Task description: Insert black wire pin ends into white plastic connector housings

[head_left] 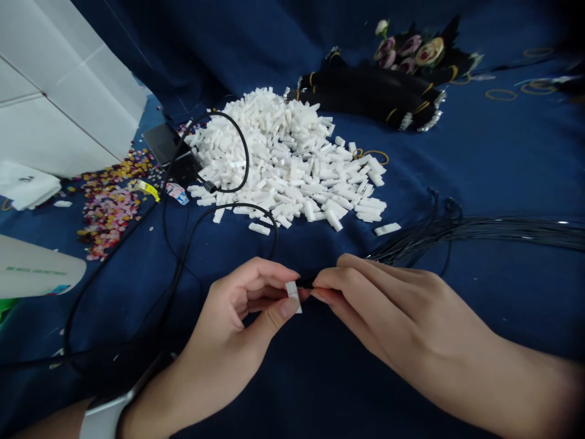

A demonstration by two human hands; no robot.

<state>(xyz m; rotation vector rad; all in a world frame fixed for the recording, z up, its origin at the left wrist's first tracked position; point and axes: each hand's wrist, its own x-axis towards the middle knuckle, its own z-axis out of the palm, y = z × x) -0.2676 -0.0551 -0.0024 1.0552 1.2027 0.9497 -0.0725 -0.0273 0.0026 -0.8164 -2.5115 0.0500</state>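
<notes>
Your left hand (228,323) pinches one white plastic connector (293,297) at lower centre; your right hand (402,311) grips one black wire end (305,283) against it. Heaped connectors (292,164) lie above, with open blue cloth (503,152) to the right.

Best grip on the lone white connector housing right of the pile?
Pinch the white plastic housing across its long sides, coming from above: it lies flat, apart from the pile, so fingers likely have room on both sides of the narrow block.

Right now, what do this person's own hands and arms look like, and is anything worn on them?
The left hand and right hand are bare, with no gloves, rings or sleeves. The left wrist wears a pale grey band, possibly a watch.
</notes>
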